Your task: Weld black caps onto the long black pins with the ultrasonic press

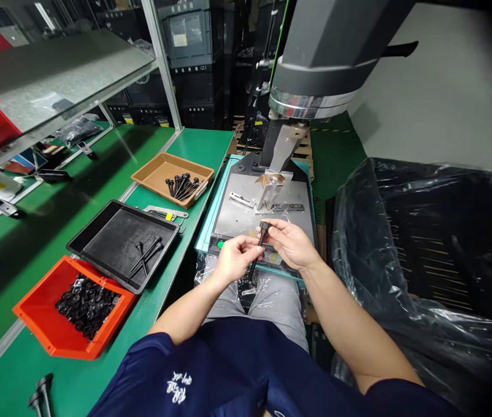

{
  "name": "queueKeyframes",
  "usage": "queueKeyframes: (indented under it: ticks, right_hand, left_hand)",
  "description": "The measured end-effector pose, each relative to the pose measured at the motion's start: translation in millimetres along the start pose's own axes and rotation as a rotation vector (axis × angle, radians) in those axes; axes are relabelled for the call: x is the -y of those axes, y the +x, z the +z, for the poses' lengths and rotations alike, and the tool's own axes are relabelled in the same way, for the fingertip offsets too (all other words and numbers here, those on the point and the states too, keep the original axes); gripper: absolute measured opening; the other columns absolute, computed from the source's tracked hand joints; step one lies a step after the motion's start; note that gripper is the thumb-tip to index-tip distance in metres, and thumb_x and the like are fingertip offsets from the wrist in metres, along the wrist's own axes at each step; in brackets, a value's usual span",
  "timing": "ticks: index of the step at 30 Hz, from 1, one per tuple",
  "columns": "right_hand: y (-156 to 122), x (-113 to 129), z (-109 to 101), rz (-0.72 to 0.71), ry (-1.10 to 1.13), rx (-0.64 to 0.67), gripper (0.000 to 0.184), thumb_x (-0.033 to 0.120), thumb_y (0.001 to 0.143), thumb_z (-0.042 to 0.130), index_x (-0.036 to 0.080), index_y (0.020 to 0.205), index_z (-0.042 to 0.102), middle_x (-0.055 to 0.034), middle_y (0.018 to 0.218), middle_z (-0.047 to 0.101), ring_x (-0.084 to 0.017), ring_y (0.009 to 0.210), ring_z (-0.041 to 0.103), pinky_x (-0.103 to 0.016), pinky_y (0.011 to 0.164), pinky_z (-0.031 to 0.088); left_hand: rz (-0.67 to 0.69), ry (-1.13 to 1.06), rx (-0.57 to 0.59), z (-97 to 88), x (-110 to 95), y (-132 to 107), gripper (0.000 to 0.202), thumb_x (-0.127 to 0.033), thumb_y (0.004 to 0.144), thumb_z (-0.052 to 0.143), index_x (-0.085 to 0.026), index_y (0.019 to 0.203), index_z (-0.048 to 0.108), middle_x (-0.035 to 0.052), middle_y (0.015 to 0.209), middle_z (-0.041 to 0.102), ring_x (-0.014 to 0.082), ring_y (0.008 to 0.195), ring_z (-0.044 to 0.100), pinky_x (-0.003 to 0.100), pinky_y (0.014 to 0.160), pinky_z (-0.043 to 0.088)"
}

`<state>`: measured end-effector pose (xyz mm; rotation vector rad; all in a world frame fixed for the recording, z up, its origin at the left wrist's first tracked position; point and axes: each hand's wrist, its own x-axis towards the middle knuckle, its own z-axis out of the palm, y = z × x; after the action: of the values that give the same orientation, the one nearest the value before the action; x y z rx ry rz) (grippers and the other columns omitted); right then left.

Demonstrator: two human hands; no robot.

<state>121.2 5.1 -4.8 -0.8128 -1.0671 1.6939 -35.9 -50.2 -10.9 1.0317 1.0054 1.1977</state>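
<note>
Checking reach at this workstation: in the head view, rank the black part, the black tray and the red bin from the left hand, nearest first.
1. black part: held in the left hand, centre.
2. black tray: to the left of the hand.
3. red bin: farther left, nearer the person's body.
</note>
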Motion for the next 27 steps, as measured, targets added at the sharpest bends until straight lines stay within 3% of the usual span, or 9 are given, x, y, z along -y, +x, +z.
queueKeyframes:
  ticks: [7,18,27]
  right_hand:
    - [2.1,-3.7,7.4,0.023,0.005,0.045,0.041,0.046,0.069,0.087,0.024,0.1,0.072,-0.0046,0.092,0.072,-0.023,0.087,0.068,-0.044,0.088,0.054]
    - [1.5,-0.8,21.0,0.004,-0.061,0.062,0.045,0.037,0.067,0.088,0.023,0.104,0.066,-0.0049,0.094,0.07,-0.02,0.083,0.067,-0.037,0.076,0.057]
    - [7.3,-8.9,34.8,-0.038,-0.172,0.021,0.048,0.038,0.062,0.09,0.021,0.1,0.067,-0.0034,0.087,0.068,-0.019,0.078,0.064,-0.034,0.071,0.055]
  left_hand:
    - [0.026,0.009,-0.053,-6.0,-1.0,-4.3,0.033,-0.04,0.069,0.081,-0.014,0.086,0.068,0.003,0.076,0.072,0.0141,0.065,0.066,0.03,0.068,0.054]
    - [-0.045,-0.117,0.053,-16.6,-2.4,-8.8,0.045,-0.05,0.073,0.078,-0.011,0.093,0.07,0.0092,0.083,0.074,0.0151,0.069,0.068,0.029,0.071,0.054]
    - [-0.096,-0.168,0.038,-25.8,-4.5,-16.7,0.047,-0.052,0.072,0.078,-0.011,0.095,0.069,0.009,0.087,0.074,0.0151,0.068,0.068,0.031,0.072,0.056]
